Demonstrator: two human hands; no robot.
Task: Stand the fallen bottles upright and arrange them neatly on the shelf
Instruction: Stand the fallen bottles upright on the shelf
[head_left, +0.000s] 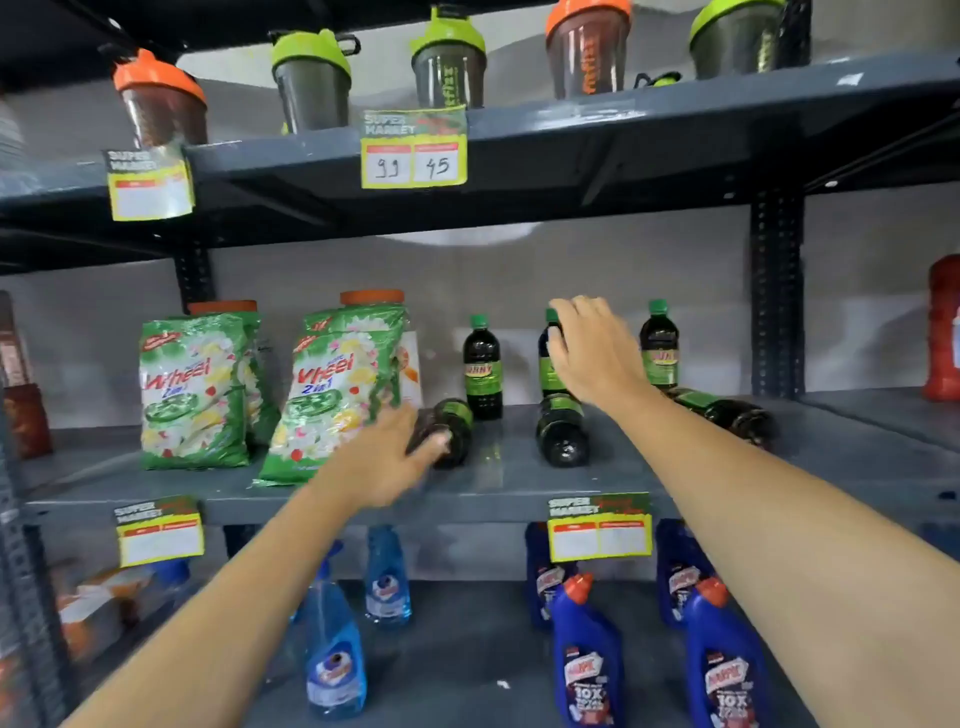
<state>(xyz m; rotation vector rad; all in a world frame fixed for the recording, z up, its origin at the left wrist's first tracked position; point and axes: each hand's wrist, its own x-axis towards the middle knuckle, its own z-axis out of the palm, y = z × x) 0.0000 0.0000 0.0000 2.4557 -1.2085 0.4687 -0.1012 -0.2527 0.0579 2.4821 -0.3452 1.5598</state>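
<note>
Fallen bottles: three dark bottles with green labels are lying on their sides on the middle shelf (498, 483). The left fallen bottle (447, 428) is pointing its base toward the camera; the middle fallen bottle (563, 431) is lying just right of it; the right fallen bottle (727, 410) is lying slanted, nearer the shelf's right upright.
Standing bottles: three of the same kind with green caps are standing behind them. The left standing bottle (483, 366) is standing free; the middle standing bottle (548, 353) is being partly covered by a hand; the right standing bottle (658, 345) is standing near the back wall.
Right hand (597, 353): its grip is wrapping around the middle standing bottle at the neck and shoulder, fingers curling over it.
Left hand (387, 462): its grip is spreading loosely, fingertips reaching the base of the left fallen bottle; blur is hiding whether they are touching it.
Detergent packs: two green Wheel packs (195, 395) are leaning at the left of the same shelf.
Upper shelf: shaker cups (311, 83) with green and orange lids are sitting in a row above a price tag (414, 150) reading 99 and 45.
Lower shelf: blue spray bottles (335, 660) and blue cleaner bottles (587, 654) with red caps are standing below.
</note>
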